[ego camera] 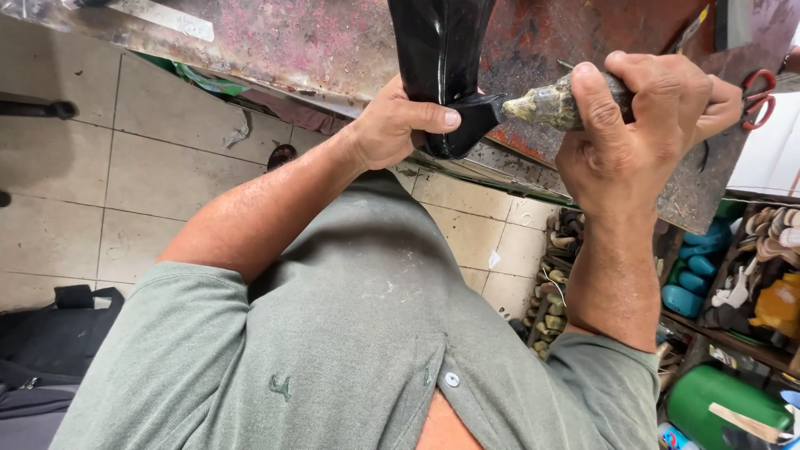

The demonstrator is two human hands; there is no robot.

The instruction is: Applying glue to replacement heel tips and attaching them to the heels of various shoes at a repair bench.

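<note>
1. The left hand (398, 125) grips a glossy black leather piece (442, 58) at the near edge of a stained, reddish workbench (317, 42). The fingers are curled tight around its lower, narrowed end, and the thumb (429, 117) lies flat across the front of it.
2. The leather piece stands upright from the hand and runs out of the top of the view. Its bottom fold pokes out just beyond the thumb tip, toward the right hand.
3. The right hand (642, 125) is closed in a fist around a grimy, glue-crusted tool (550, 104). The thumb presses along its top and the other fingers wrap under the handle.
4. The tool's crusted end sticks out of the fist to the left and touches the bottom fold of the leather, between the two hands.
5. Red-handled scissors (758, 98) lie on the bench just behind the right hand.
6. Below, there is a grey-green shirt (350, 350), a tiled floor (108, 167) and shelves of shoe parts (750, 267).
</note>
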